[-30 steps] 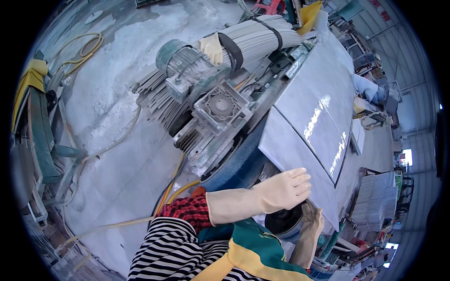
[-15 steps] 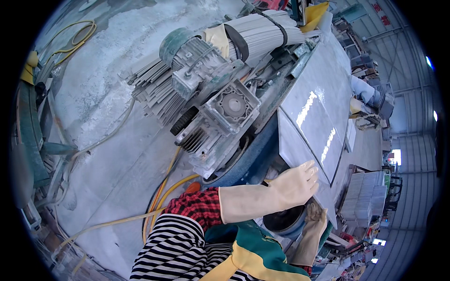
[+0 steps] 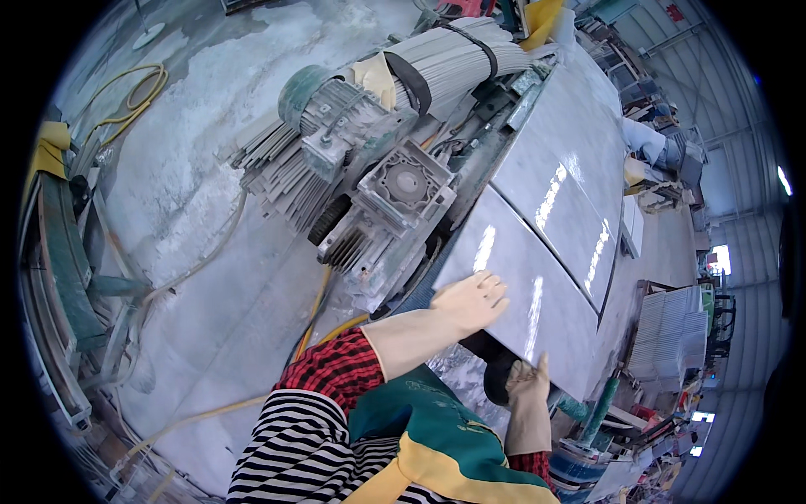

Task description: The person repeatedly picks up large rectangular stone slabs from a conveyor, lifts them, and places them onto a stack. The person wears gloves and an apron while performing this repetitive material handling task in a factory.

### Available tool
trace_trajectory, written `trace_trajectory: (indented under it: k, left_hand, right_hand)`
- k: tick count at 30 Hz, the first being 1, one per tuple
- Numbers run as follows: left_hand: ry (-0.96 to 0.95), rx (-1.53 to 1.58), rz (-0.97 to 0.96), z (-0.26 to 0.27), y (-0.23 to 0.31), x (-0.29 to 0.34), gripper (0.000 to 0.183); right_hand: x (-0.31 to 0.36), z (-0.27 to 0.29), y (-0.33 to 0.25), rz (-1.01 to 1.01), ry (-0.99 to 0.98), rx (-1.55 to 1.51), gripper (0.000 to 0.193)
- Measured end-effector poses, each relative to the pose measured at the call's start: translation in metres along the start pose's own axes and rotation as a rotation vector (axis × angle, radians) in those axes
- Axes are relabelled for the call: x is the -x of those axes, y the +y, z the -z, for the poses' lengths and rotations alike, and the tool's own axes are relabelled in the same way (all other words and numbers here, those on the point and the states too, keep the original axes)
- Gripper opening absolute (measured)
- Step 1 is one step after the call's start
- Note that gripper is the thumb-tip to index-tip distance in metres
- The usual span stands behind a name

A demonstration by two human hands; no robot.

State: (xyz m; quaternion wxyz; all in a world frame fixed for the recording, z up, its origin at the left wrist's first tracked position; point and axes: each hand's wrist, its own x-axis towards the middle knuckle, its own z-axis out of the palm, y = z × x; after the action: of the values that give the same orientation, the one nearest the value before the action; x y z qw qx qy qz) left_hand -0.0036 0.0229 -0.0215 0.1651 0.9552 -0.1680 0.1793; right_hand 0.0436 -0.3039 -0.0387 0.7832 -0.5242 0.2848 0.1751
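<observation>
1. Head view, centre: the left hand [image 3: 472,301], in a long cream rubber glove, lies flat with fingers spread on the near corner of the polished grey stone slab [image 3: 525,290]; its grip closes on nothing.
2. Lower right of centre: the right hand [image 3: 527,380], also gloved, reaches up under the slab's near edge. Its fingertips touch the edge; the palm faces away, so whether it clasps the stone cannot be told.
3. The slab's underside and support are hidden.
4. Upper centre: a dusty grey-green electric motor with gearbox [image 3: 369,160] stands just beside the slab.
5. Lower frame: striped sleeve and green apron cover the body.
</observation>
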Motion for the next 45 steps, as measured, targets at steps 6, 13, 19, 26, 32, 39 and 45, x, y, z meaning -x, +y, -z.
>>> trace_trajectory:
  k: [6, 13, 19, 26, 32, 39, 45]
  left_hand:
    - [0.045, 0.003, 0.0, -0.031, 0.021, 0.04, 0.049]
    - [-0.062, 0.131, -0.021, -0.011, 0.052, 0.096, 0.054]
    - [-0.367, 0.365, -0.07, 0.048, 0.035, 0.062, 0.062]
    - [-0.305, 0.221, -0.134, 0.01, -0.024, -0.121, 0.062]
    - [-0.838, 0.114, 0.306, -0.024, -0.02, -0.191, 0.068]
    - [-0.583, 0.093, 0.213, 0.021, 0.022, -0.172, 0.057]
    - [-0.379, 0.261, 0.419, 0.045, 0.081, -0.182, 0.042]
  right_hand:
    - [0.001, 0.021, 0.033, -0.012, 0.117, 0.06, 0.044]
    - [0.057, 0.064, 0.073, -0.134, 0.034, 0.173, 0.046]
    - [0.064, 0.086, 0.089, -0.223, 0.081, 0.147, 0.052]
    - [0.055, 0.075, 0.106, -0.177, 0.123, 0.284, 0.064]
    - [0.046, 0.078, 0.106, -0.219, 0.056, 0.277, 0.07]
    - [0.079, 0.066, 0.101, -0.154, 0.119, -0.057, 0.058]
    - [0.068, 0.119, 0.067, -0.045, 0.099, 0.545, 0.076]
